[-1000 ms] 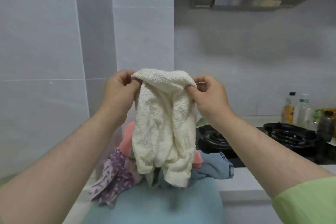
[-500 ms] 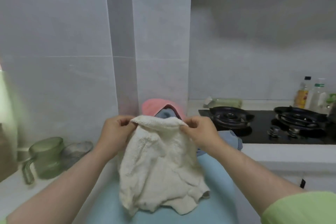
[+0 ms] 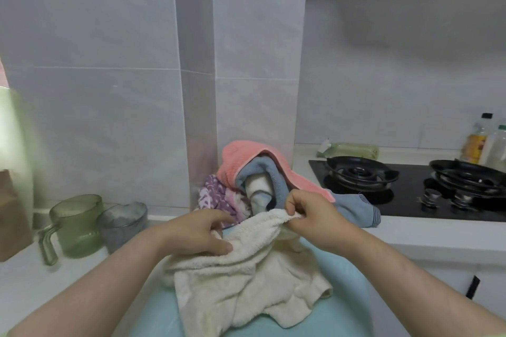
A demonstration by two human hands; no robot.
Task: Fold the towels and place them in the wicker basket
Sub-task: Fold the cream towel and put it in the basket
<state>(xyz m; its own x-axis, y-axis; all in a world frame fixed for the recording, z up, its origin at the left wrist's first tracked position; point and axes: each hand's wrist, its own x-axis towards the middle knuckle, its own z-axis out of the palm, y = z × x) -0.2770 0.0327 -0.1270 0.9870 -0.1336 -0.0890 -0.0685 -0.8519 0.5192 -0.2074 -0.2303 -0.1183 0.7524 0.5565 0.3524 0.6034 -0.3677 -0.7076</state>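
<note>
Cream terry towel [image 3: 241, 282] lies crumpled on a pale blue surface [image 3: 345, 306] at the desk [image 3: 410, 235] edge. The right hand [image 3: 309, 221] pinches its top hem with curled fingers. The left hand [image 3: 197, 232] rests on a fold, though I cannot tell whether it grips. A heap of towels [image 3: 260, 180] sits behind.

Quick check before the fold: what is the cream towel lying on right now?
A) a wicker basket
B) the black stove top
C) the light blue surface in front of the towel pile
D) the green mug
C: the cream towel lies crumpled on the light blue surface, while the right hand pinches its top edge; no basket is in view.
</note>
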